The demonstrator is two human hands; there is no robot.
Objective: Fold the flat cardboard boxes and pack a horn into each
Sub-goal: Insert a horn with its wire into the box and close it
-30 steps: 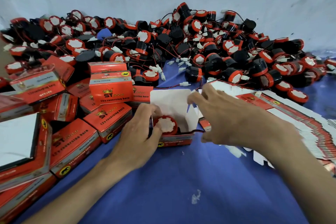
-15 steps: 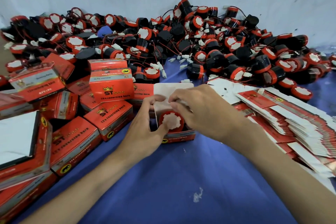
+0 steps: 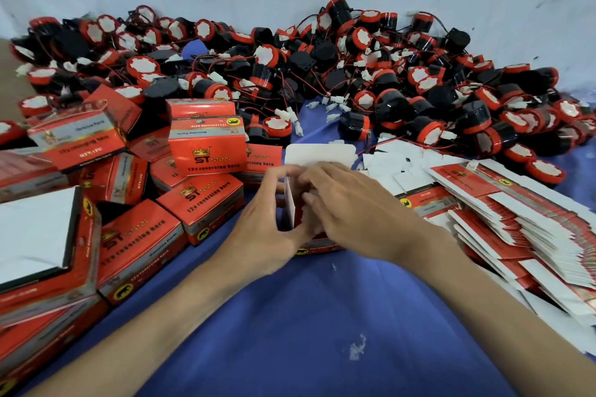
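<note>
grip of left hand [image 3: 267, 229] and right hand [image 3: 351, 213] encloses the box [image 3: 318, 155].

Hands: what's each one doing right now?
Left hand grips the open box by its left side.
Right hand: fingers curled on the same box's flap.

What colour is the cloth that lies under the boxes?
The cloth is dark blue; the head view shows it best.

Red boxes [image 3: 206, 151] with black lettering, red-and-black horns [image 3: 390, 106], blue cloth [image 3: 290, 316].
</note>
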